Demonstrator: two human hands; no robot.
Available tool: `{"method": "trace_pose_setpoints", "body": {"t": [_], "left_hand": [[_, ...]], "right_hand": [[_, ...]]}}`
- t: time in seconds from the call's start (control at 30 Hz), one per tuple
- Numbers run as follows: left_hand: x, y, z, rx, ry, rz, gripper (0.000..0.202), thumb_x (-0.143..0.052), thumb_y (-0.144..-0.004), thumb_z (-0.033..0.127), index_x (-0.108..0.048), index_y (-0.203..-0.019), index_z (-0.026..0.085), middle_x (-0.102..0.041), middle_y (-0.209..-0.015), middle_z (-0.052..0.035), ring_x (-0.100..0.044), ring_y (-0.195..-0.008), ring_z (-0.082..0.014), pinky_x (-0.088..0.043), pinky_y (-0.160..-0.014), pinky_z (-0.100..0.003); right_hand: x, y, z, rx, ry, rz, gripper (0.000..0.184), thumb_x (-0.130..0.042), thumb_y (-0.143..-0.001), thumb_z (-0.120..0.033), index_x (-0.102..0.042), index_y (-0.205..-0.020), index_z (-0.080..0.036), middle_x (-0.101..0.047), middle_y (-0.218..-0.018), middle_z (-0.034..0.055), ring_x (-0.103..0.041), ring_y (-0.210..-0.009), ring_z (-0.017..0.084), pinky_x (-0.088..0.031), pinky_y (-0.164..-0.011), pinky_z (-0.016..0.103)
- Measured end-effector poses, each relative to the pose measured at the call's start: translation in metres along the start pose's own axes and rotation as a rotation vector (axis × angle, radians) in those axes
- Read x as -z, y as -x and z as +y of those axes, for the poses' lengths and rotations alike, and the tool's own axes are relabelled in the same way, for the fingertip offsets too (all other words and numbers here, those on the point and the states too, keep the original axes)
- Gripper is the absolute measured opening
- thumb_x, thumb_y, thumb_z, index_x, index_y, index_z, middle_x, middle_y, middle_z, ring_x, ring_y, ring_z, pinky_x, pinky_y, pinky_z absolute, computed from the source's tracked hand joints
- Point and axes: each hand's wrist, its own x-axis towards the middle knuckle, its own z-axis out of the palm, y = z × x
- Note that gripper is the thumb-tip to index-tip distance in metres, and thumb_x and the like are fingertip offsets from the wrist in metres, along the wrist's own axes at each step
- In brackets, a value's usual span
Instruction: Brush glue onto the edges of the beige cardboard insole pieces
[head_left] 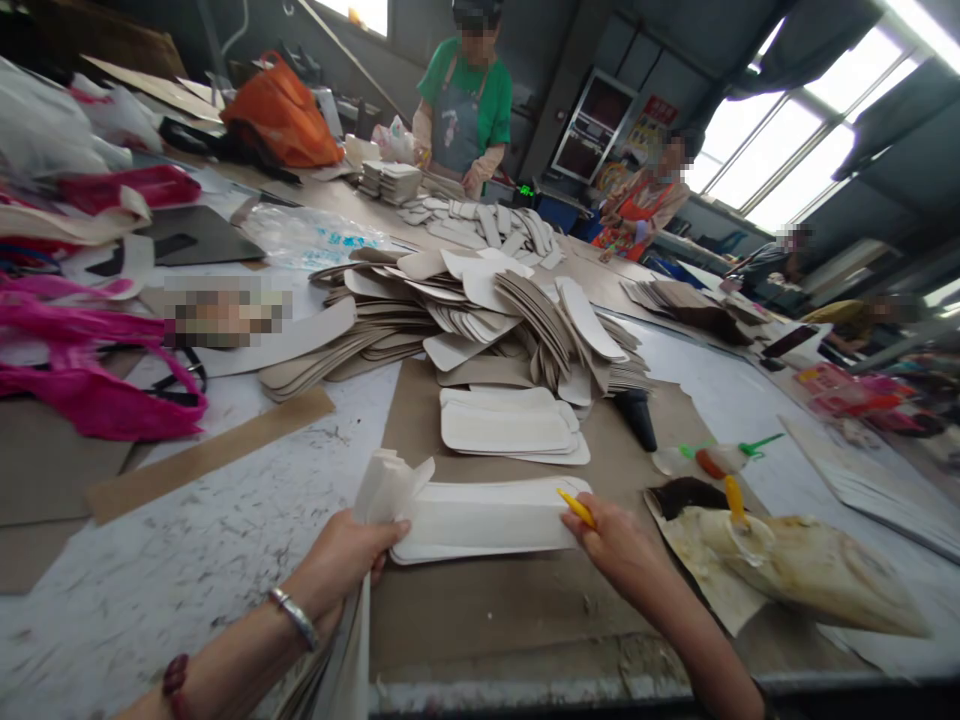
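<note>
My left hand (349,560) is closed around a bundle of thin white strips (384,483), whose long ends hang below the wrist. Its thumb rests by the left end of a long white panel with rounded corners (484,525), which lies on a brown board (480,620). At the panel's right end, my right hand (611,540) grips a slim yellow tool (576,508); the tool's lower part is hidden by the fingers. Just beyond lies a small stack of similar white panels (506,420). Behind that rises a large heap of curved grey-and-white pieces (480,310).
On the right lie a stained translucent container (817,565) with a yellow handle (735,500), a small green-tipped bottle (709,460) and a black cone (636,418). Pink bags (82,350) and a brown strip (210,450) are at left. A person in green (469,100) stands across the table.
</note>
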Motion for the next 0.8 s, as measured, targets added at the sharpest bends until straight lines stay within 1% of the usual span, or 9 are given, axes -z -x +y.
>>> {"method": "trace_pose_setpoints", "body": {"t": [0.1,0.2,0.33,0.43,0.6,0.7,0.8], "left_hand": [[0.001,-0.001,-0.004,-0.018,-0.024,0.01,0.039,-0.065,-0.041,0.053,-0.046,-0.041,0.019,-0.042,-0.035,0.0019,-0.036,-0.036,-0.0109,-0.027,-0.041,-0.026],[0.002,0.005,-0.002,-0.052,-0.041,0.003,0.039,-0.065,-0.047,0.053,-0.046,-0.043,0.018,-0.044,-0.037,0.0015,-0.038,-0.039,-0.0111,-0.029,-0.044,-0.026],[0.002,0.013,0.004,-0.077,-0.065,-0.012,0.038,-0.065,-0.053,0.05,-0.046,-0.046,0.018,-0.045,-0.04,0.002,-0.038,-0.041,-0.011,-0.03,-0.048,-0.026],[0.002,0.016,0.006,-0.065,-0.076,-0.034,0.037,-0.064,-0.053,0.051,-0.046,-0.047,0.019,-0.045,-0.04,0.0027,-0.038,-0.042,-0.0111,-0.03,-0.049,-0.025],[0.0,0.018,0.008,-0.045,-0.078,-0.015,0.037,-0.065,-0.053,0.05,-0.046,-0.045,0.019,-0.044,-0.04,0.0029,-0.037,-0.043,-0.0107,-0.028,-0.047,-0.025],[-0.002,0.019,0.008,-0.045,-0.054,-0.002,0.038,-0.067,-0.053,0.049,-0.045,-0.044,0.019,-0.044,-0.04,0.0026,-0.037,-0.042,-0.0104,-0.029,-0.047,-0.025],[-0.001,0.017,0.006,-0.05,-0.027,0.006,0.039,-0.069,-0.052,0.049,-0.046,-0.043,0.019,-0.044,-0.04,0.0021,-0.036,-0.042,-0.0104,-0.028,-0.046,-0.024]], "right_hand": [[-0.004,-0.004,-0.007,-0.046,0.102,0.067,0.02,-0.041,-0.096,-0.03,-0.058,-0.094,-0.019,-0.068,-0.093,0.0082,-0.064,-0.09,0.026,-0.036,-0.065,0.029],[-0.007,-0.009,-0.017,-0.054,0.165,0.104,0.021,-0.043,-0.095,-0.033,-0.059,-0.093,-0.02,-0.069,-0.093,0.008,-0.065,-0.089,0.027,-0.036,-0.062,0.03],[-0.008,-0.014,-0.017,-0.062,0.167,0.093,0.02,-0.046,-0.094,-0.036,-0.06,-0.092,-0.022,-0.069,-0.091,0.0065,-0.065,-0.087,0.026,-0.037,-0.061,0.028],[-0.008,-0.018,-0.013,-0.073,0.16,0.083,0.02,-0.047,-0.093,-0.037,-0.06,-0.092,-0.022,-0.069,-0.089,0.0062,-0.065,-0.087,0.025,-0.038,-0.061,0.028],[-0.009,-0.02,-0.014,-0.058,0.138,0.082,0.017,-0.051,-0.092,-0.035,-0.06,-0.091,-0.02,-0.069,-0.09,0.0061,-0.065,-0.087,0.025,-0.037,-0.06,0.027],[-0.012,-0.018,-0.013,-0.027,0.146,0.154,0.014,-0.053,-0.091,-0.032,-0.058,-0.089,-0.019,-0.068,-0.09,0.0061,-0.065,-0.084,0.024,-0.036,-0.058,0.027],[-0.016,-0.012,-0.003,-0.021,0.139,0.266,0.01,-0.05,-0.093,-0.026,-0.054,-0.09,-0.018,-0.065,-0.091,0.0068,-0.063,-0.084,0.023,-0.036,-0.059,0.028]]}}
